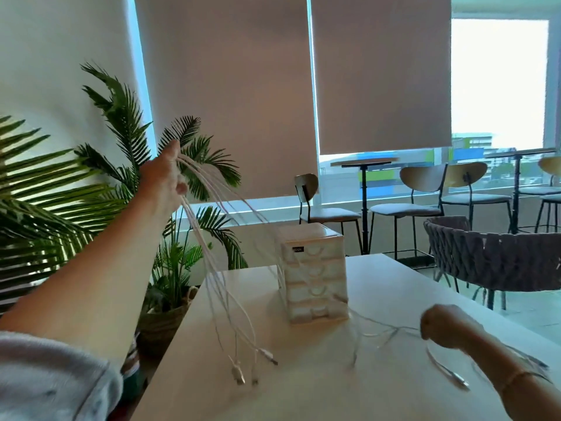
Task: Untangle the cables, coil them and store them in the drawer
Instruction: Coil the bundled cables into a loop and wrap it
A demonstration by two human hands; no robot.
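Observation:
My left hand (pixel 165 174) is raised high at the left, shut on a bunch of white cables (pixel 212 262). Several strands hang down from it, and their plug ends (pixel 243 373) dangle just above the white table (pixel 303 390). Other strands arc rightward past the small white drawer unit (pixel 315 273) standing on the table. My right hand (pixel 446 326) is low at the right, fist closed on the far ends of thin cable strands (pixel 385 331) that lie blurred on the tabletop. All drawers of the unit look closed.
Palm plants (pixel 76 183) stand left of the table, close behind my raised arm. A dark woven chair (pixel 491 259) sits at the table's right side. Bar stools (pixel 419 189) and high tables line the window behind.

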